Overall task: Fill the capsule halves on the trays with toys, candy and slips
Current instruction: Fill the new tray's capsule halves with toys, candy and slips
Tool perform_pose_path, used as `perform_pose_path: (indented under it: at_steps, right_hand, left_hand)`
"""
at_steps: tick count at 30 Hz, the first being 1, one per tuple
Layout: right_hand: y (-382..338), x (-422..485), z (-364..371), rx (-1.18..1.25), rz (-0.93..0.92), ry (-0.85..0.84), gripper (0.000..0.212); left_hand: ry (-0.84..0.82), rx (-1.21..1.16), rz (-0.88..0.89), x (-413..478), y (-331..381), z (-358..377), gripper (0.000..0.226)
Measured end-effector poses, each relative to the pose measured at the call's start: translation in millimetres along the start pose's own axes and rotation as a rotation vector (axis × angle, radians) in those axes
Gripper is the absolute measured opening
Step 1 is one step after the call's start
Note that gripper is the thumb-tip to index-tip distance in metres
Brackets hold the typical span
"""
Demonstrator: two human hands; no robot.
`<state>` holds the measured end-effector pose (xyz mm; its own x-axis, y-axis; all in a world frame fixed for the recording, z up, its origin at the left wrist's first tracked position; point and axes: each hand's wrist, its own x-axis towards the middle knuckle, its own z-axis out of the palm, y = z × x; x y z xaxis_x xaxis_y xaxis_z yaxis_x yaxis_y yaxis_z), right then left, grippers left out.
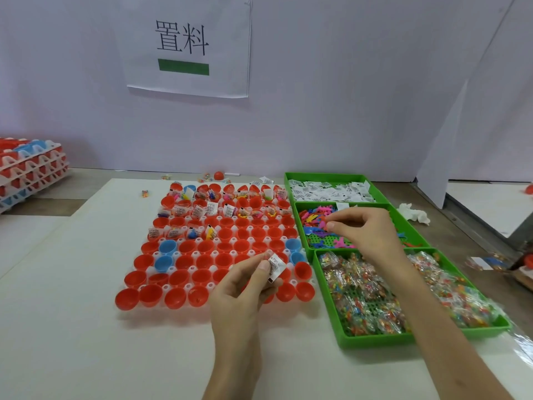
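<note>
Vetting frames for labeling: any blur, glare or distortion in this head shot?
Head view: even soft light, faint shadows, no strong glare; wide-angle bending at the edges, as on the stacked trays; candy bags near the right edge smear; the slip pinched by the left hand is sharp, its print unreadable.

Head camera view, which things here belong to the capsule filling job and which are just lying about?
Job: capsule halves on the tray, slips bin, toys bin, candy bin, slip in the left hand, right hand pinching one of the toys.
Lying about: crumpled tissue, wall sign, loose red capsule behind the tray, stray candy packet.
</note>
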<state>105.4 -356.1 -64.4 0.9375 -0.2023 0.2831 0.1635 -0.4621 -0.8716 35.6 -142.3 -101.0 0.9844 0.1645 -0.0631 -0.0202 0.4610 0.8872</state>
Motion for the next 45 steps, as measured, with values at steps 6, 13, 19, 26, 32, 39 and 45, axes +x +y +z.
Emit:
perform_pose_path:
  at_steps: [6,13,19,26,32,39,45]
  right_hand:
    - [-31,-17,7,0.322,-0.070,-0.438,0.023]
    - [-49,-36,28,0.180,-0.200,-0.682,0.012]
    - [-51,-38,34,0.106,-0.220,-0.593,0.011]
    - [-54,-38,28,0.096,-0.189,-0.619,0.007]
    - [-56,-37,23,0.099,-0.188,-0.625,0.009]
    - [-56,-37,22,0.096,-0.172,-0.612,0.010]
    - [-56,-36,19,0.122,-0.124,-0.578,0.021]
  left_hand:
    - [-0.003,0.051,0.026,0,-2,1,0.013]
    - [-0.006,0.078,0.055,0,-1,0,0.019]
    - [-0.011,-0.056,-0.072,3,1,-2,0.012]
    - [-0.011,-0.003,0.035,-1,2,2,0.016]
    - [-0.029,0.056,0.101,-3,1,4,0.018]
    - [-0.037,0.022,0.089,-3,2,4,0.023]
    - [-0.078,-0.013,0.086,-4,3,5,0.020]
